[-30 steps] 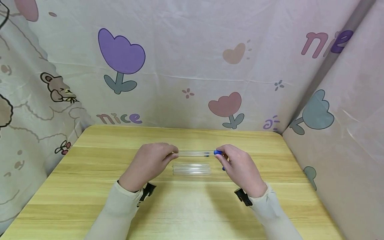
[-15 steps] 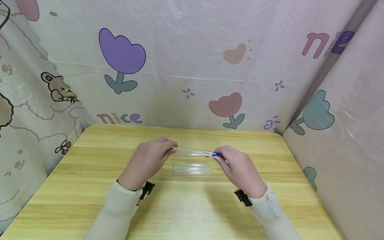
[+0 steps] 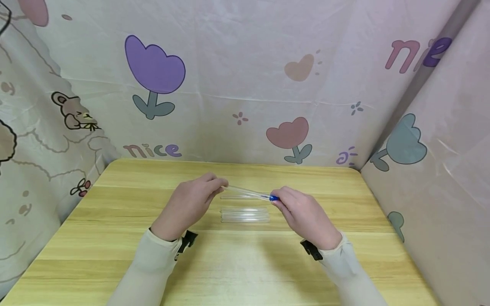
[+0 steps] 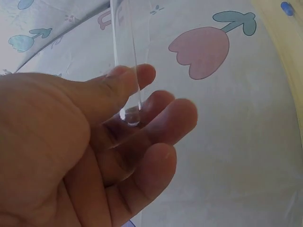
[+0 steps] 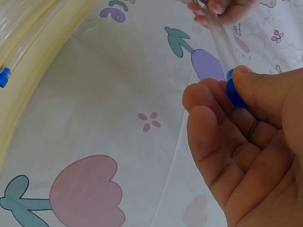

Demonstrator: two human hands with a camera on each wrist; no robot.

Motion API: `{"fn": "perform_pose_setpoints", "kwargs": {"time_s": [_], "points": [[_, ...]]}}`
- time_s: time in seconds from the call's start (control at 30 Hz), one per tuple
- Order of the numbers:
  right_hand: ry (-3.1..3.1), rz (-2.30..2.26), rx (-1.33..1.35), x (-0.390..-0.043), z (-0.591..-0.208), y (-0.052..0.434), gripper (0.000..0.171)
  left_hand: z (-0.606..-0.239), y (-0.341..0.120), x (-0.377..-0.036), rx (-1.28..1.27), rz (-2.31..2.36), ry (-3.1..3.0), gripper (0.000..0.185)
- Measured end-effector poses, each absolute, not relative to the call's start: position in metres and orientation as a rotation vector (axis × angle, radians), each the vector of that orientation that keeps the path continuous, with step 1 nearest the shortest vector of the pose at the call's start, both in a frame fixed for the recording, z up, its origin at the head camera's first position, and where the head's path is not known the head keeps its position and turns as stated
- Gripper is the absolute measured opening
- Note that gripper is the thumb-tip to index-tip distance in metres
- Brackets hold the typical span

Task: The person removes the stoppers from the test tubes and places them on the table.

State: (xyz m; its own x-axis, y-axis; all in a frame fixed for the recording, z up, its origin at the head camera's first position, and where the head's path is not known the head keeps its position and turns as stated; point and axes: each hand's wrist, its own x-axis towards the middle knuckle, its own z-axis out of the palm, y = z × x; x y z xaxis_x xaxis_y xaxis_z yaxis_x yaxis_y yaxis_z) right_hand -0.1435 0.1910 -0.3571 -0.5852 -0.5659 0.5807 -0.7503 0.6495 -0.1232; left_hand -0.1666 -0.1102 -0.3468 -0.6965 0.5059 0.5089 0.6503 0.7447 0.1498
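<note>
A clear test tube (image 3: 243,191) is held up between the two hands, slanting down to the right. My left hand (image 3: 187,206) pinches it between thumb and index finger near its rounded end, which shows in the left wrist view below the thumb. My right hand (image 3: 308,219) pinches the blue stopper (image 5: 233,90), which sits at the tube's mouth. Behind the held tube, another test tube (image 3: 237,197) lies on the table. The right wrist view shows a blue stopper (image 5: 5,77) in the end of a lying tube.
A row of several clear tubes (image 3: 245,215) lies on the wooden table (image 3: 245,263) in front of the hands. A small blue piece (image 4: 287,8) rests on the table in the left wrist view. A printed curtain (image 3: 229,85) stands behind the table and along both sides.
The right hand has brought the blue stopper from beside the tube to its mouth, shifting slightly left. The left hand has raised its end, so the tube now slants instead of lying level.
</note>
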Motion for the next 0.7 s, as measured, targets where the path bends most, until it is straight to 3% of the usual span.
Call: {"fn": "perform_pose_setpoints", "kwargs": {"time_s": [0.37,0.7], "points": [[-2.328,0.622,0.863,-0.1453,-0.3601,0.1893,0.021,-0.3448,-0.1103,-0.1656,-0.875,-0.474,-2.551,0.017],[-2.329,0.618,0.833,-0.1439,-0.3600,0.1878,0.017,-0.3446,-0.1099,-0.1660,-0.915,-0.460,-2.557,0.016]]}}
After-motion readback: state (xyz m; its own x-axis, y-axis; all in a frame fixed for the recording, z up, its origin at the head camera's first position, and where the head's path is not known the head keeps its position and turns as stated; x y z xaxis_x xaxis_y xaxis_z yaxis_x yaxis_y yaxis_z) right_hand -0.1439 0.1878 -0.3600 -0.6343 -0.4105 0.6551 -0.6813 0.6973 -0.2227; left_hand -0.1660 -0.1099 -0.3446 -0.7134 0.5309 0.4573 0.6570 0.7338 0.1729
